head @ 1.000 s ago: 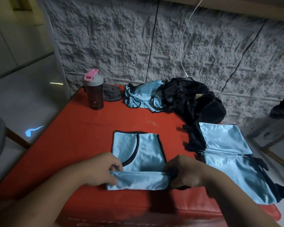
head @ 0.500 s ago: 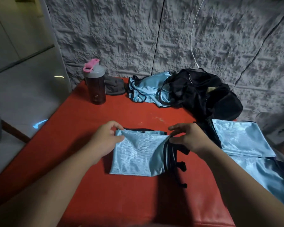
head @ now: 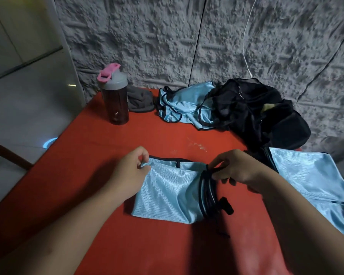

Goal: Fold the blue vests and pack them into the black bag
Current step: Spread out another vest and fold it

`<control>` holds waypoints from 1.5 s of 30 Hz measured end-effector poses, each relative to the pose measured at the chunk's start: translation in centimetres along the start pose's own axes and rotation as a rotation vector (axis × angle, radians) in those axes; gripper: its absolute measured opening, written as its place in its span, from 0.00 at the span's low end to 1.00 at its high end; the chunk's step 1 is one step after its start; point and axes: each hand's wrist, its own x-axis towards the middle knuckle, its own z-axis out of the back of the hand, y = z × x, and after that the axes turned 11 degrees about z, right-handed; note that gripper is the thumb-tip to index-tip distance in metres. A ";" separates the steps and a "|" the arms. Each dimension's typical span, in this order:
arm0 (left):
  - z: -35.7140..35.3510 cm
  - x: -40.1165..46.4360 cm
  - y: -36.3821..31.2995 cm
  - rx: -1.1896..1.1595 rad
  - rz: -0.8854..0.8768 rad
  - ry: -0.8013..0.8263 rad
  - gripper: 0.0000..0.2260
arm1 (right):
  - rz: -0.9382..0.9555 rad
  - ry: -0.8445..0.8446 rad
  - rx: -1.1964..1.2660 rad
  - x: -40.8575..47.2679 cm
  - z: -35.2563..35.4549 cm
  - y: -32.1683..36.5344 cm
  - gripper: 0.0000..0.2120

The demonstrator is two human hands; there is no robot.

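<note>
A folded blue vest (head: 171, 191) with black trim lies in the middle of the red table (head: 147, 135). My left hand (head: 129, 175) pinches its top left corner. My right hand (head: 236, 169) pinches the black edging at its top right corner. Two folded blue vests (head: 310, 181) are stacked at the right edge. A crumpled blue vest (head: 185, 106) lies at the back, partly under the black bag (head: 256, 114), which slumps against the wall at the back right.
A dark shaker bottle (head: 114, 96) with a grey lid and pink cap stands at the back left, a grey cloth (head: 140, 101) beside it. A rough grey wall runs behind the table. A white cable (head: 245, 46) hangs down it.
Both hands lifted the vest's near edge and laid it over the far half, so the vest is now half as deep. The hands still pinch its top corners.
</note>
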 end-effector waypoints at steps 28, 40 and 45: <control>-1.0 0.5 1.3 0.452 0.008 -0.217 0.18 | -0.151 -0.582 -0.118 2.1 -1.8 -3.7 0.18; -6.6 -0.4 2.5 0.835 -0.260 0.162 0.31 | 0.375 -0.101 -0.715 -2.1 -15.3 1.1 0.36; -7.4 -0.8 2.9 0.890 -0.235 0.063 0.28 | 0.296 -0.127 -0.892 -2.5 -14.9 -2.6 0.28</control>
